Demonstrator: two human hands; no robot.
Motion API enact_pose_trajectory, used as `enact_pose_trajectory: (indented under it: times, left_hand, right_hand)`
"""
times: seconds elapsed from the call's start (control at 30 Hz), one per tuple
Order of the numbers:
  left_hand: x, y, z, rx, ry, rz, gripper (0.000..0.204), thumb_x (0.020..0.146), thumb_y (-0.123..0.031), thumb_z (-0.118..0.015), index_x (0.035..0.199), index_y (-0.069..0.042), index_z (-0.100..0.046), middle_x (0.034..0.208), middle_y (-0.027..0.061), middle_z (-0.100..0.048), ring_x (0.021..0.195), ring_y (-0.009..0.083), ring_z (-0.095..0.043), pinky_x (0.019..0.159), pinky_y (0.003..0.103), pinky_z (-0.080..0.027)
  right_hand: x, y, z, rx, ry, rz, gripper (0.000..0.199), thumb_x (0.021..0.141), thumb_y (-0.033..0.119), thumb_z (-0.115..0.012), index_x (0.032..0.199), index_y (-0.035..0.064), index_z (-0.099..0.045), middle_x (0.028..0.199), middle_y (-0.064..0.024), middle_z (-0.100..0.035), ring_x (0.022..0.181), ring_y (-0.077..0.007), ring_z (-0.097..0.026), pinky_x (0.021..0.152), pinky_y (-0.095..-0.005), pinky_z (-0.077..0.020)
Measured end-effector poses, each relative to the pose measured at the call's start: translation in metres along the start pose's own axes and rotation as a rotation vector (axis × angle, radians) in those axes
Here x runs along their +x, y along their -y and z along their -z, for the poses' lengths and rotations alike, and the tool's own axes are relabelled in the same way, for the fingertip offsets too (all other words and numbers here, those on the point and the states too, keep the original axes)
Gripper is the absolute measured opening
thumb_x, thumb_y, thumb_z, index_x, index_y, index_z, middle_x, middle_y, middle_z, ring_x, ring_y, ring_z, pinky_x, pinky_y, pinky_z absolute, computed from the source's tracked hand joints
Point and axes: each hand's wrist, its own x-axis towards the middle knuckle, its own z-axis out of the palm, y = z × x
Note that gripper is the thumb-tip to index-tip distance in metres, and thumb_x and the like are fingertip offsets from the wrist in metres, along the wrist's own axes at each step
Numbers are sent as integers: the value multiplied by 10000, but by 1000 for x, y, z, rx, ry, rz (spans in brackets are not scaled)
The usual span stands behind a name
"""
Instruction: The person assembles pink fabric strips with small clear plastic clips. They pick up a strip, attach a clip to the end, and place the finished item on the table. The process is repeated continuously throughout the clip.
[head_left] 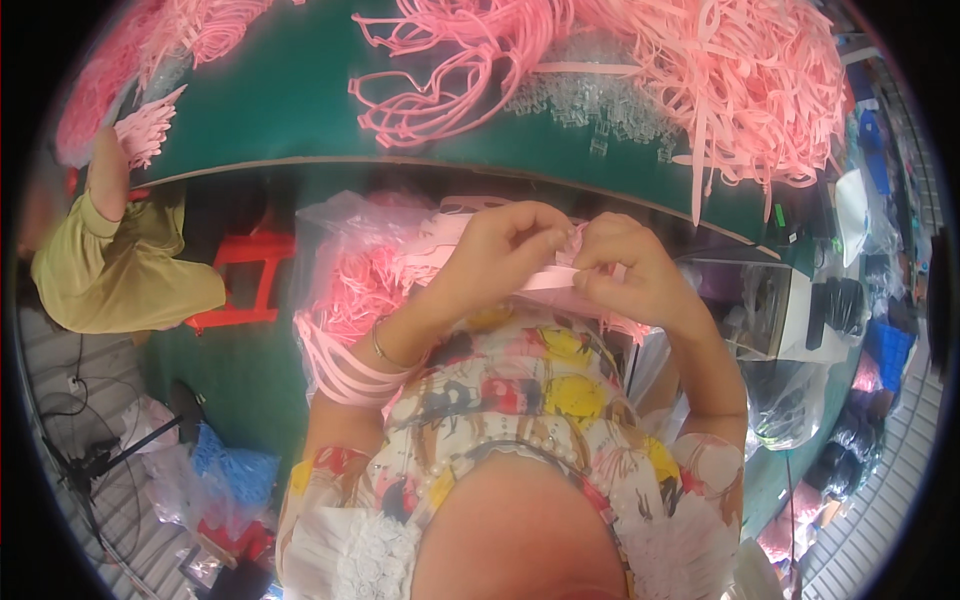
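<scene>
My left hand [505, 250] and my right hand [637, 268] are close together over my lap, fingertips pinched. Between them runs a flat pale pink strap [550, 281], gripped by both. Whether a small clear piece is also between the fingertips I cannot make out. Several pink strap loops [345, 368] hang over my left forearm, below a thin metal bracelet. Under and beside my left hand lies a heap of pink straps [362, 283] in a clear plastic bag [330, 220].
Ahead is a green table [280, 105] with pink strap bundles [450, 85], a large strap pile [745, 85] and small clear plastic pieces [595, 95]. A red stool [255, 275] and a person in an olive garment [120, 265] are at left. A clear-sided box [750, 310] stands right.
</scene>
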Motion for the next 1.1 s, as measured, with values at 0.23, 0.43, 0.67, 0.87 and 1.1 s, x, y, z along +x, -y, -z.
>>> enact_pose_trajectory:
  times: [0.23, 0.43, 0.67, 0.87, 1.1]
  left_hand:
    - [-17, -12, 7, -23, 125, 39, 107, 822, 5, -600, 921, 37, -622, 874, 35, -629, 820, 78, -581, 715, 225, -473]
    - [-16, -14, 11, 42, 121, 85, 89, 792, 12, -612, 877, 33, -631, 825, 19, -625, 764, 63, -578, 659, 208, -468]
    - [-15, -21, 9, 181, 161, 95, 74, 793, -11, -630, 852, 33, -640, 775, 23, -633, 713, 70, -586, 629, 221, -482]
    - [-18, -27, 2, 382, 112, -108, 74, 765, -4, -640, 835, 18, -648, 734, 91, -644, 667, 117, -620, 601, 246, -487]
    - [-21, -11, -3, 677, 118, -567, 187, 695, 16, -671, 872, -11, -620, 809, 128, -627, 684, 299, -624, 602, 329, -507]
  right_hand:
    - [-2, 5, -4, -39, 38, 31, 89, 679, 147, -618, 659, 61, -602, 637, -37, -513, 662, -208, -488, 734, -345, -349]
    - [-4, 9, -4, -84, 29, 26, 105, 679, 153, -610, 655, 52, -592, 632, -43, -505, 665, -213, -489, 748, -349, -345]
    - [-4, 8, -1, -77, 32, 7, 123, 682, 165, -604, 651, 46, -596, 622, -47, -491, 661, -213, -488, 744, -351, -344]
    - [-5, 0, 0, -51, 61, -7, 120, 673, 168, -591, 643, 52, -597, 621, -44, -492, 658, -215, -489, 734, -355, -344]
    - [-4, -8, -1, 139, 120, -102, 80, 667, 100, -580, 645, 24, -594, 638, -54, -508, 668, -191, -485, 646, -309, -378]
